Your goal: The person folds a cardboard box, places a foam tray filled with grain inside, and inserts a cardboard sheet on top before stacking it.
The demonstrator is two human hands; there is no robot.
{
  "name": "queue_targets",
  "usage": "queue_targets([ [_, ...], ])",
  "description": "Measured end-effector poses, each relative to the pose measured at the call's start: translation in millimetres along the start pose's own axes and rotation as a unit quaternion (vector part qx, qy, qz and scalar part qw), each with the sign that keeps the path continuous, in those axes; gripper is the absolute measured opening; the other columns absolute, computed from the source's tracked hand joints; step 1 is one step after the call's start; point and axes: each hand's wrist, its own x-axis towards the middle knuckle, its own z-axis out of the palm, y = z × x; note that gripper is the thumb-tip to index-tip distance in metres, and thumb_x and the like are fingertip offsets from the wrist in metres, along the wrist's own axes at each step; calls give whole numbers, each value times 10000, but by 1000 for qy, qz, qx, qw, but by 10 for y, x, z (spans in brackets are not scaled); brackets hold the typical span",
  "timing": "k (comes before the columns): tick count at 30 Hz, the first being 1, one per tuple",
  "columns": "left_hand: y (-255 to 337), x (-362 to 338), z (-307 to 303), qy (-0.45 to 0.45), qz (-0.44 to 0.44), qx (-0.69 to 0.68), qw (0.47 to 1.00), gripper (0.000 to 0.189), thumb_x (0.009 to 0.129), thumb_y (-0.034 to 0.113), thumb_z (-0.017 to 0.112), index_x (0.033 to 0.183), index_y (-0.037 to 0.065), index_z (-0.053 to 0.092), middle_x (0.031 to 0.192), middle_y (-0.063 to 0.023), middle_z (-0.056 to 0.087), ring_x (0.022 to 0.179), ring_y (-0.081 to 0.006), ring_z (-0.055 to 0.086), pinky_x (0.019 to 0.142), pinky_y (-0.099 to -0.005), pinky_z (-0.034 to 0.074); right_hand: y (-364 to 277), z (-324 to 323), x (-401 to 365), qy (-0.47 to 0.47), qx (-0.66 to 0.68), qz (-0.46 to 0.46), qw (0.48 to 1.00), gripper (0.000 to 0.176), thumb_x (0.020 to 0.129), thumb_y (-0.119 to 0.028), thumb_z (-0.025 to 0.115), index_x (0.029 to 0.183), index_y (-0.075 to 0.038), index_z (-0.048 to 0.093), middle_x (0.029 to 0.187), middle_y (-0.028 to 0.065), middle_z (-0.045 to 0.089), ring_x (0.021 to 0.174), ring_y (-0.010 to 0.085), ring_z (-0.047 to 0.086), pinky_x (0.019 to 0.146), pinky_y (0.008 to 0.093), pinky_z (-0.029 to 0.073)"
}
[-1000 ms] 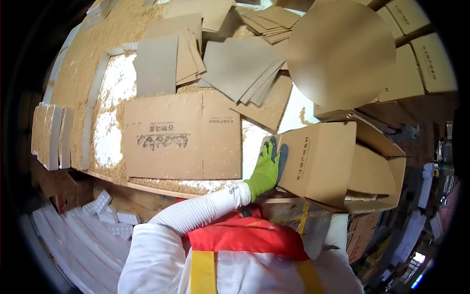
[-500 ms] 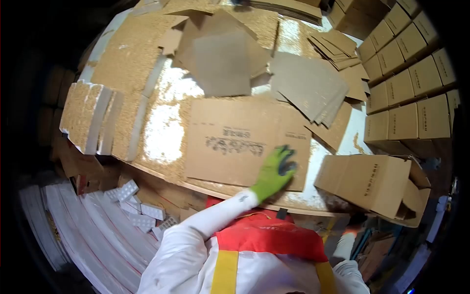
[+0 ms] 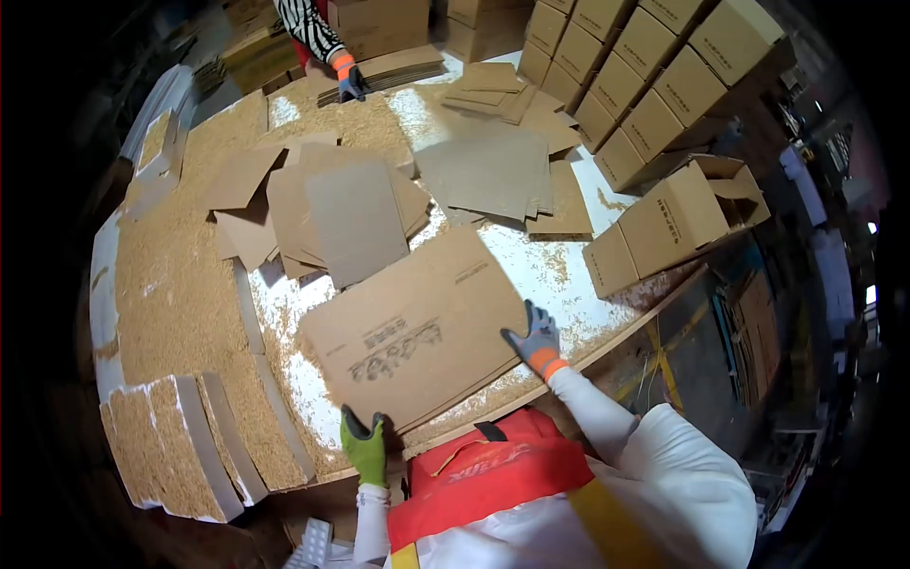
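Note:
A flattened cardboard box (image 3: 408, 332) with dark print lies slanted on the table in front of me, seemingly with another sheet under its near edge. My left hand (image 3: 365, 448), in a green glove with dark fingertips, grips its near left corner, thumb and fingers at the edge. At the right edge, my right hand (image 3: 536, 343), in a grey glove with an orange cuff, holds on with the thumb over the board. Just beyond lies a pile of plain cardboard sheets (image 3: 355, 218). More grey-brown sheets (image 3: 488, 171) are fanned out to the right.
An open-ended carton (image 3: 659, 228) lies at the table's right edge. Stacked printed boxes (image 3: 654, 104) rise behind it. Shavings-covered slabs (image 3: 171, 446) stand at the left. Across the table, a co-worker's gloved hand (image 3: 349, 78) rests by a cardboard stack (image 3: 403, 68).
My view has swung, so the table appears turned. My right hand has come up from beside the table to the box's right edge. My left hand has moved from its printed face to the near left corner.

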Motion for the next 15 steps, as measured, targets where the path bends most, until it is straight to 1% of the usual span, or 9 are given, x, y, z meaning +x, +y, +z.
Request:
queue_targets([
  [2, -543, 111, -68, -2, -18, -261, 965, 804, 802, 80, 771, 1452, -97, 331, 1489, -215, 427, 1377, -269, 414, 1133, -358, 332, 33, 158, -109, -19, 172, -50, 984, 890, 800, -508, 723, 1488, -78, 358, 1456, 207, 437, 1308, 376, 454, 1095, 427, 383],
  [3, -386, 112, -252, -79, -65, -355, 929, 821, 807, 27, 752, 1473, -93, 286, 1526, -210, 376, 1403, -263, 377, 1147, -342, 311, 218, 364, -54, -3, 279, -74, 957, 874, 809, -472, 730, 1485, -61, 358, 1463, 215, 432, 1320, 375, 446, 1104, 421, 375],
  [4, -406, 58, -303, -97, -29, -255, 962, 887, 784, 110, 789, 1479, -91, 274, 1534, -226, 351, 1421, -284, 348, 1156, -353, 299, 268, 403, -68, 6, 382, -100, 919, 859, 818, -437, 737, 1482, -44, 357, 1470, 224, 426, 1332, 374, 437, 1112, 415, 366],
  [6, -122, -18, -458, -132, 43, -66, 988, 1024, 731, 266, 853, 1488, -85, 259, 1546, -251, 313, 1448, -324, 301, 1170, -373, 280, 130, 188, -153, -50, 296, -68, 952, 839, 837, -395, 728, 1485, -22, 348, 1465, 242, 436, 1363, 359, 419, 1120, 381, 363],
  [8, 251, -56, -716, -153, 64, -35, 986, 1126, 672, 405, 872, 1481, -90, 265, 1539, -267, 307, 1453, -374, 268, 1188, -401, 247, 67, -78, -153, -14, 171, -111, 979, 832, 843, -440, 708, 1474, -21, 364, 1419, 239, 490, 1316, 354, 474, 1099, 399, 385],
  [10, 613, -69, -1080, -136, 172, 90, 972, 1058, 628, 382, 872, 1471, -2, 361, 1518, -277, 331, 1426, -396, 313, 1146, -413, 307, -133, -825, -137, -94, 196, -112, 970, 782, 844, -490, 690, 1423, -27, 440, 1359, 226, 547, 1249, 356, 531, 1070, 422, 406],
  [12, 1298, -113, -1561, -152, 260, 237, 924, 987, 619, 350, 863, 1455, 59, 426, 1496, -277, 368, 1420, -395, 324, 1112, -414, 343, -236, -1373, -44, -84, 92, -226, 966, 714, 837, -548, 677, 1315, -32, 556, 1298, 201, 597, 1173, 340, 583, 1020, 421, 440],
  [13, 1468, -54, -1746, -108, 313, 257, 908, 765, 651, 267, 825, 1360, 150, 563, 1419, -227, 486, 1317, -381, 458, 1014, -419, 422, -404, -1809, -114, -79, 38, -233, 969, 697, 827, -587, 667, 1259, -44, 601, 1277, 188, 606, 1160, 337, 589, 1004, 416, 449],
  [15, 1639, 174, -2049, -45, 303, 201, 930, 414, 779, 137, 729, 1189, 170, 688, 1172, -76, 674, 934, -280, 670, 795, -385, 527, -780, -2437, -327, -2, -59, -267, 962, 697, 783, -677, 647, 1153, -88, 683, 1196, 152, 629, 1096, 326, 603, 962, 421, 450],
])
